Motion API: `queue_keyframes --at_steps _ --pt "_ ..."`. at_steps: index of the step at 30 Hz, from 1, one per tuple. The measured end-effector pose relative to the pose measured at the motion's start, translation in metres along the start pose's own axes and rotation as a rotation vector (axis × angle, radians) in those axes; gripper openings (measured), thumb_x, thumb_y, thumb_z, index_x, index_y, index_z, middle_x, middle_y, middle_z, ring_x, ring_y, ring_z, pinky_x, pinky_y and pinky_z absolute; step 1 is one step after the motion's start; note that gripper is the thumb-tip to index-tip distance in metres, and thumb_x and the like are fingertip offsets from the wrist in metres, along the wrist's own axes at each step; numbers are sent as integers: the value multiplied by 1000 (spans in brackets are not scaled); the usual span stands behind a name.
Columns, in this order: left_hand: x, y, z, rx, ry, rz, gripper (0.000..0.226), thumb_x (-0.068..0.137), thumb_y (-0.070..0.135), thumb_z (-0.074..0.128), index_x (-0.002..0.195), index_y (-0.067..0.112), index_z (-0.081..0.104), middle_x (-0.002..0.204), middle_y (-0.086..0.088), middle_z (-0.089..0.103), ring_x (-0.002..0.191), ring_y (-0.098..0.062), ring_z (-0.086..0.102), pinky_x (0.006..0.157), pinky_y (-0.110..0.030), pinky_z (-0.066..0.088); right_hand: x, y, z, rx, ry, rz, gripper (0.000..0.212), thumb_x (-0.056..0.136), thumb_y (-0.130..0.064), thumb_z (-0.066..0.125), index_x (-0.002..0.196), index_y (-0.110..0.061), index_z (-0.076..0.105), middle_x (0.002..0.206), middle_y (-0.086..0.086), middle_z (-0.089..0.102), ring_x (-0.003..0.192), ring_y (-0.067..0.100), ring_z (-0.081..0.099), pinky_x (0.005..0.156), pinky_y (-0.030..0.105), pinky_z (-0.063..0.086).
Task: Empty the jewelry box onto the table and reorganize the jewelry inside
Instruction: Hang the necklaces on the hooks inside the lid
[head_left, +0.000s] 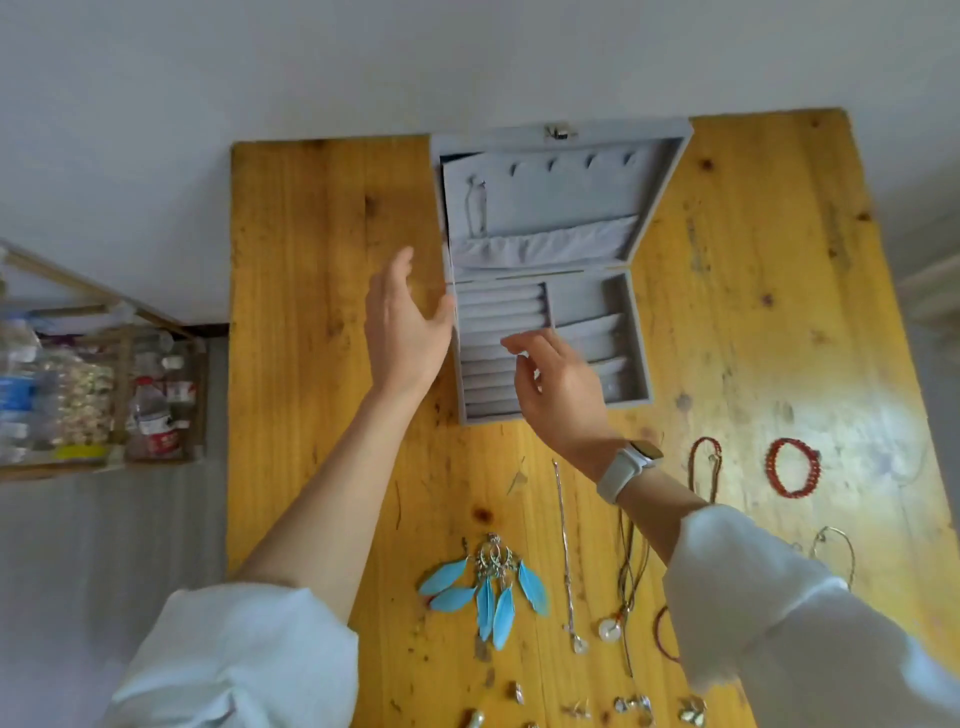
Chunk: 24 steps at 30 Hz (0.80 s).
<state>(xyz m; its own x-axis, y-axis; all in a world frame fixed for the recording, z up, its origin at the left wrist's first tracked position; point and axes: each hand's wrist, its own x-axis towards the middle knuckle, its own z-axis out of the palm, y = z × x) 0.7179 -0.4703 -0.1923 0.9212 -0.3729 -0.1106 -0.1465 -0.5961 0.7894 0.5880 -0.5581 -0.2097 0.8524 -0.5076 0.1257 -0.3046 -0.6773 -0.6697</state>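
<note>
A grey jewelry box (631, 332) stands open at the far middle of the wooden table (322, 249), lid up, its ring rolls and compartments looking bare. My left hand (405, 322) is open, palm turned toward the box's left wall, thumb touching it. My right hand (558, 384) hovers over the ring rolls with fingers curled and nothing visible in them. Spread on the table in front lie blue feather earrings (488, 592), a silver chain (566, 551), a corded pendant necklace (626, 582), a red bead bracelet (793, 467), a dark red necklace (702, 462) and several small earrings (634, 704).
A thin silver bangle (836, 545) lies at the right near my sleeve. Left of the table stands a wooden rack (119, 364) with plastic bottles and bags. A pale wall runs behind the table's far edge. A white watch sits on my right wrist.
</note>
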Motion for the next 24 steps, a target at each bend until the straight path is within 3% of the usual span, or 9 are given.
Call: queue_keyframes --at_steps 5,9,17,21,24 --pt "-92 -58 -6 85 31 -27 33 83 10 62 115 4 58 112 -14 60 106 -30 54 92 -31 36 -101 1 8 68 -163 209 22 89 -9 51 108 -10 61 96 5 61 83 20 59 66 34 52" --pt "-167 -94 -17 238 -28 -101 28 84 9 61 111 3 61 113 -16 59 109 -33 52 94 -38 38 -163 -4 24 -36 -365 302 31 88 -21 57 116 -8 56 101 11 58 93 29 53 75 38 47" --pt "-213 -111 -26 502 -199 -13 35 77 14 69 112 8 63 130 -13 51 113 -37 47 92 -49 41 -165 -16 32 -181 -353 320 32 87 -28 56 115 -12 56 103 10 54 98 28 47 79 39 43" --pt "-207 -107 -24 492 -284 20 36 83 19 64 118 10 61 130 -9 49 118 -32 40 97 -45 37 -165 -17 27 -44 -358 364 24 86 -20 59 107 -8 59 99 8 57 95 23 48 73 26 35" --pt "-205 -101 -15 404 -342 92 34 83 15 64 117 10 62 122 -6 54 113 -29 43 96 -42 39 -161 -18 18 196 -299 523 13 86 -9 58 98 -5 60 89 5 61 81 16 53 66 17 40"
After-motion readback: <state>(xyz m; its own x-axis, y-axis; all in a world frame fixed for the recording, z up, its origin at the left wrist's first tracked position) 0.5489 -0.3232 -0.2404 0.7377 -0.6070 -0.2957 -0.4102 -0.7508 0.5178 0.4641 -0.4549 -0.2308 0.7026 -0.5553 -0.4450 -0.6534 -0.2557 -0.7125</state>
